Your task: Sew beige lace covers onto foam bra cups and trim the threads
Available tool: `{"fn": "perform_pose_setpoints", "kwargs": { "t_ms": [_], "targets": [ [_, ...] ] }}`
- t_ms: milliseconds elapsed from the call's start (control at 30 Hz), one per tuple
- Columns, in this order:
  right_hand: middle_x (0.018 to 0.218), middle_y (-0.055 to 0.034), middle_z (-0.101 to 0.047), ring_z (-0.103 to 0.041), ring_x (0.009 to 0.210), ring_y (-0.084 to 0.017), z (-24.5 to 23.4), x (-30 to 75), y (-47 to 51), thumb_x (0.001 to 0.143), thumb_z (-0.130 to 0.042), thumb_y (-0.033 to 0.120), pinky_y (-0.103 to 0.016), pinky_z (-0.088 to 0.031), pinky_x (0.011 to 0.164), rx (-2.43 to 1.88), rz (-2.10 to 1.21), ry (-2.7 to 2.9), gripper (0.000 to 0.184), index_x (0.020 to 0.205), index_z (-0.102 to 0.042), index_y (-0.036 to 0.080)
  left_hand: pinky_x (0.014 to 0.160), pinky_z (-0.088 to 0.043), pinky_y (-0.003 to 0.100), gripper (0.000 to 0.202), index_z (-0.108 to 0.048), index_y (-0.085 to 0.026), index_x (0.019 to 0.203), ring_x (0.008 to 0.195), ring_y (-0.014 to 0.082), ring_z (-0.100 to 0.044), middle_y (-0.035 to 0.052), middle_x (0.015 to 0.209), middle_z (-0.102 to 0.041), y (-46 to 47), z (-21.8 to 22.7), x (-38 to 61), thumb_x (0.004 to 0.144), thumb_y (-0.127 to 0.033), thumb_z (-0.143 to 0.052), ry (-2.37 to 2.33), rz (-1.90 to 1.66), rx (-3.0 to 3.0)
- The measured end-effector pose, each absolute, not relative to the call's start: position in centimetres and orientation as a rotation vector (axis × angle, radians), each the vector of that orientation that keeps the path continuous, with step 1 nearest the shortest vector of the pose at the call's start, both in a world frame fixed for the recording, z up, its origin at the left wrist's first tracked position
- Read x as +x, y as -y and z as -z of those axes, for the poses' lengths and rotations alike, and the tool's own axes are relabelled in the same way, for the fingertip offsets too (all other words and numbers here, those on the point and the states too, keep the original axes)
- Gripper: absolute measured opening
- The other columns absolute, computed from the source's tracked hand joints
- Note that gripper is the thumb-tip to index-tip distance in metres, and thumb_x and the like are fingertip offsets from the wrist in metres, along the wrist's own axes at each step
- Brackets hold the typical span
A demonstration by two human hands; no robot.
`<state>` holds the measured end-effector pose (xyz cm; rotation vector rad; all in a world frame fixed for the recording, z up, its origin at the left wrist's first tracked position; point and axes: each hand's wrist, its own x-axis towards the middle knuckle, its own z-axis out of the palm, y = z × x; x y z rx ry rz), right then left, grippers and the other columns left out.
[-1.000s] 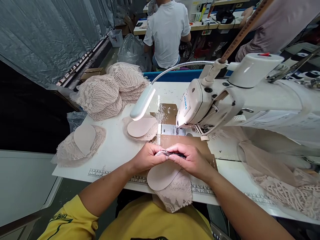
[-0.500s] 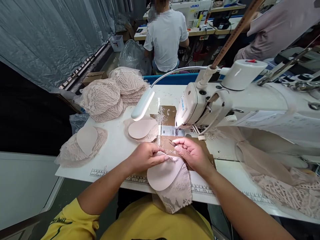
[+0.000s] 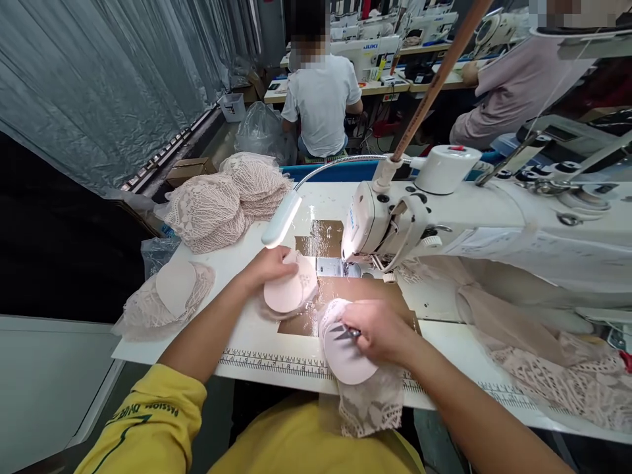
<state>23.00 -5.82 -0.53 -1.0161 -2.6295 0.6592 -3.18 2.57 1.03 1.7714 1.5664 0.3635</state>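
My left hand (image 3: 274, 266) is closed on a lace piece with a pale oval pad (image 3: 285, 293), left of the needle plate; its thumb lies on top. My right hand (image 3: 378, 329) is closed around small metal thread snips (image 3: 344, 334), whose pointed blades face left. Beneath the snips is a second lace piece (image 3: 371, 405) with a rounded pale pad (image 3: 348, 362), hanging over the table's front edge. Whether my right fingers also pinch this piece is hidden. The sewing machine's head (image 3: 368, 220) stands just beyond both hands.
At the left lies another lace piece with a pad (image 3: 175, 289). Stacked lace pieces (image 3: 207, 207) sit behind it. A lamp (image 3: 282, 220) on a bendy arm hangs over the table. Lace fabric (image 3: 557, 375) drapes at the right. Two people sit at machines ahead.
My left hand has left the front lace piece and taken hold of the padded piece beyond it. My right hand, with the snips, and the front piece have shifted right and nearer me.
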Motion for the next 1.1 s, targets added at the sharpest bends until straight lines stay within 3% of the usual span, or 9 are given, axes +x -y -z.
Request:
{"fn": "perform_pose_setpoints", "kwargs": {
  "t_ms": [67, 167, 267, 333, 467, 533, 700, 867, 1100],
  "targets": [
    [0.062, -0.0004, -0.060, -0.053, 0.059, -0.015, 0.4, 23.6, 5.1, 0.069, -0.048, 0.005, -0.026, -0.039, 0.054, -1.162, -0.812, 2.418, 0.018, 0.062, -0.055, 0.021, 0.059, -0.048, 0.028, 0.033, -0.067, -0.012, 0.085, 0.072, 0.0226, -0.065, 0.0086, 0.081, -0.069, -1.5, -0.9, -3.2, 0.076, -0.043, -0.062, -1.449, -0.420, 1.603],
    [0.089, -0.0041, -0.068, -0.062, 0.082, -0.019, 0.0, 23.2, 4.1, 0.083, -0.050, 0.022, -0.031, -0.048, 0.071, -1.233, -1.019, 2.045, 0.015, 0.089, -0.063, 0.021, 0.059, -0.047, 0.027, 0.031, -0.066, -0.011, 0.078, 0.067, 0.0186, -0.062, 0.0069, 0.076, -0.067, -0.2, -1.0, -3.1, 0.073, -0.042, -0.068, -1.236, -0.536, 1.341],
    [0.110, -0.0080, -0.066, -0.061, 0.100, -0.023, -0.4, 21.9, 3.5, 0.081, -0.061, 0.037, -0.036, -0.048, 0.086, -1.322, -1.136, 1.889, 0.036, 0.113, -0.060, 0.021, 0.060, -0.046, 0.026, 0.029, -0.065, -0.012, 0.075, 0.064, 0.0151, -0.059, 0.0040, 0.072, -0.065, 0.4, -1.2, -2.7, 0.073, -0.040, -0.069, -1.086, -0.559, 1.286],
    [0.108, -0.0082, -0.067, -0.061, 0.099, -0.024, -0.5, 21.0, 3.4, 0.078, -0.065, 0.037, -0.037, -0.047, 0.086, -1.347, -1.182, 1.890, 0.038, 0.111, -0.061, 0.019, 0.058, -0.044, 0.025, 0.028, -0.064, -0.012, 0.075, 0.061, 0.0137, -0.057, 0.0027, 0.070, -0.063, 0.6, -1.4, -2.7, 0.074, -0.039, -0.068, -1.037, -0.545, 1.296],
    [0.081, -0.0019, -0.064, -0.058, 0.077, -0.017, -0.2, 19.7, 3.6, 0.086, -0.054, 0.037, -0.029, -0.045, 0.067, -1.220, -1.270, 1.846, 0.021, 0.082, -0.062, 0.017, 0.057, -0.042, 0.024, 0.025, -0.060, -0.013, 0.073, 0.063, 0.0137, -0.055, 0.0018, 0.069, -0.060, 0.8, -1.8, -3.1, 0.076, -0.037, -0.065, -1.022, -0.472, 1.407],
    [0.070, 0.0012, -0.056, -0.051, 0.067, -0.014, 0.1, 19.5, 3.8, 0.087, -0.053, 0.039, -0.026, -0.041, 0.060, -1.186, -1.267, 1.840, 0.027, 0.070, -0.055, 0.018, 0.063, -0.044, 0.025, 0.019, -0.061, -0.015, 0.083, 0.072, 0.0158, -0.058, 0.0028, 0.080, -0.063, 1.0, -2.0, -3.1, 0.075, -0.032, -0.065, -1.064, -0.486, 1.578],
    [0.059, 0.0042, -0.037, -0.038, 0.057, -0.011, 0.8, 19.4, 4.2, 0.089, -0.050, 0.042, -0.024, -0.032, 0.052, -1.113, -1.271, 1.925, 0.039, 0.058, -0.039, 0.020, 0.090, -0.042, 0.032, 0.046, -0.060, -0.020, 0.110, 0.104, 0.0228, -0.054, 0.0078, 0.115, -0.060, 1.3, -2.0, -1.6, 0.067, -0.032, -0.073, -0.973, -0.629, 2.021],
    [0.062, 0.0026, -0.047, -0.045, 0.059, -0.012, 0.9, 20.0, 4.1, 0.091, -0.047, 0.043, -0.025, -0.038, 0.057, -1.187, -1.235, 1.828, 0.036, 0.063, -0.046, 0.020, 0.059, -0.038, 0.021, 0.023, -0.062, -0.014, 0.080, 0.065, 0.0112, -0.051, -0.0007, 0.070, -0.058, 1.5, -1.1, -0.1, 0.079, -0.037, -0.062, -0.871, -0.415, 1.822],
    [0.078, -0.0026, -0.061, -0.055, 0.064, -0.013, 1.1, 22.3, 3.7, 0.094, -0.039, 0.048, -0.028, -0.046, 0.062, -1.187, -1.331, 1.738, 0.039, 0.110, -0.059, 0.019, 0.061, -0.041, 0.022, 0.028, -0.068, -0.011, 0.084, 0.065, 0.0118, -0.054, 0.0029, 0.072, -0.064, 1.3, -0.7, -0.4, 0.075, -0.038, -0.068, -0.848, -0.406, 1.531]
  ]
}}
